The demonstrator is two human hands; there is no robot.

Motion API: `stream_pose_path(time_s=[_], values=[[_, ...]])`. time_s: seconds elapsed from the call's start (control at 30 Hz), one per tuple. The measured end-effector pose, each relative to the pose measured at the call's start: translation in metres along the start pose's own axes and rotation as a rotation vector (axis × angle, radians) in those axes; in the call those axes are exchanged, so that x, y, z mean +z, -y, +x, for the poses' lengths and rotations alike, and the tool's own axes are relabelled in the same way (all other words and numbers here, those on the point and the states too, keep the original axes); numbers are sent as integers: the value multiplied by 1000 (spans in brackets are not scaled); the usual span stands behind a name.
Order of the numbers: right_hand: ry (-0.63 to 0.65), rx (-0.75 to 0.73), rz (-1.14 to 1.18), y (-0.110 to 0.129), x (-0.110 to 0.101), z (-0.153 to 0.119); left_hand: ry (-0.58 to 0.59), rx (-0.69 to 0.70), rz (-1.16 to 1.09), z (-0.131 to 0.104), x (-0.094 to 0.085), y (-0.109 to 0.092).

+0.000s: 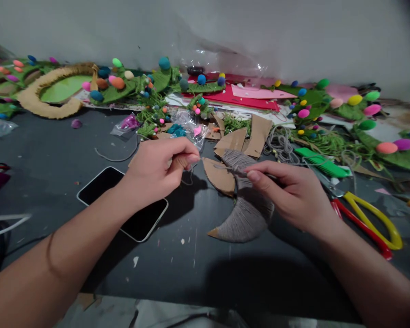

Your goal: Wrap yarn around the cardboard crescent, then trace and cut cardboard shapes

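A cardboard crescent wrapped in grey yarn (248, 212) lies over the dark table, its lower tip bare brown. My right hand (290, 191) is closed at the crescent's upper right edge, thumb and forefinger pinching grey yarn there. Whatever else sits inside its fingers is hidden. My left hand (164, 164) is closed in a pinch to the left of the crescent, with a thin strand of yarn (191, 177) hanging by its fingertips. Beside the crescent is a leaf-shaped cardboard piece (220, 176). Under my left wrist lies a phone (145, 223) with a dark screen.
Scissors (365, 218) with red and yellow handles and a green comb-like tool (323, 162) lie at the right. Tangled grey yarn (282, 143) and cardboard scraps (258, 134) are behind the crescent. Green decorations with coloured balls and a tan C-shaped ring (30, 98) line the back.
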State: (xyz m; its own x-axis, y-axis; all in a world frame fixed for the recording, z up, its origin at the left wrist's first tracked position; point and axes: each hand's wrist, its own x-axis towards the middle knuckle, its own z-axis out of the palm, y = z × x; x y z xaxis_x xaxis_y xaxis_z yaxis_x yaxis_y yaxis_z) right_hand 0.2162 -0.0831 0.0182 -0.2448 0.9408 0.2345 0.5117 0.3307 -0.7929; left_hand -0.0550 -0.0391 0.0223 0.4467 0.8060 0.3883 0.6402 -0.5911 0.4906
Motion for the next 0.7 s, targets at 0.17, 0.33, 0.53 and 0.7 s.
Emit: stream_pose_path(time_s=[0.17,0.33,0.53,0.7], values=[[-58,77,-81,-7,-9,-2,60,-18,86,2,0,9],[-142,174,-29,-11,-13,-2,100,-3,139,2,1,10],[-100,193,76,-17,-17,0,91,-19,142,5,-1,18],[-102,188,115,-22,-19,-2,95,-22,130,4,0,19]])
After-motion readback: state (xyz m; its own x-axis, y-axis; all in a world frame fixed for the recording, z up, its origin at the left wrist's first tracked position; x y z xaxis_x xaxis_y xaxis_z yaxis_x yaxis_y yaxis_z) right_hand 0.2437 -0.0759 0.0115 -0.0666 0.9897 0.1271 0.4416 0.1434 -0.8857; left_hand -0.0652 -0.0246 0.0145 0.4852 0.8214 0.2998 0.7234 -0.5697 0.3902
